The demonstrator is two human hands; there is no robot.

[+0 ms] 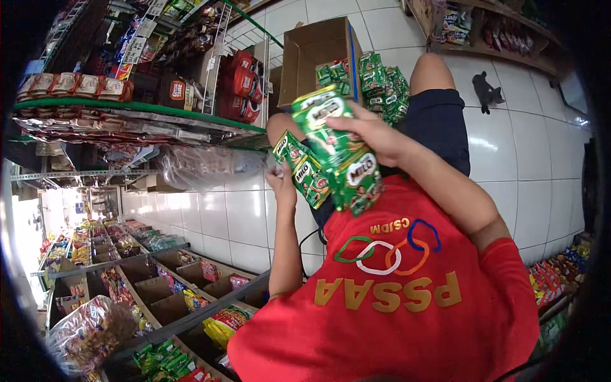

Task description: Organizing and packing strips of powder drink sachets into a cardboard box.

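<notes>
My left hand [282, 184] grips the edge of a short strip of green Milo sachets [305, 174], which hangs over my left thigh. In my right hand [379, 136] is a thicker folded bundle of Milo sachets [334, 138], slightly blurred, with my thumb on top. The two lots are side by side, the bundle partly covering the strip's right edge. Just beyond my hands an open cardboard box [305, 45] holds several green sachets [334, 76]. Between the box and my right knee lies a pile of Milo sachets [389, 90] on the floor.
A green-edged rack [157, 109] of coffee packs rises at the left. A plastic-wrapped bundle [210, 164] sits below it. Divided cardboard bins [157, 286] of snacks fill the lower left. A grey kitten [487, 90] is on the white tile floor [487, 143], near a wooden shelf [496, 50].
</notes>
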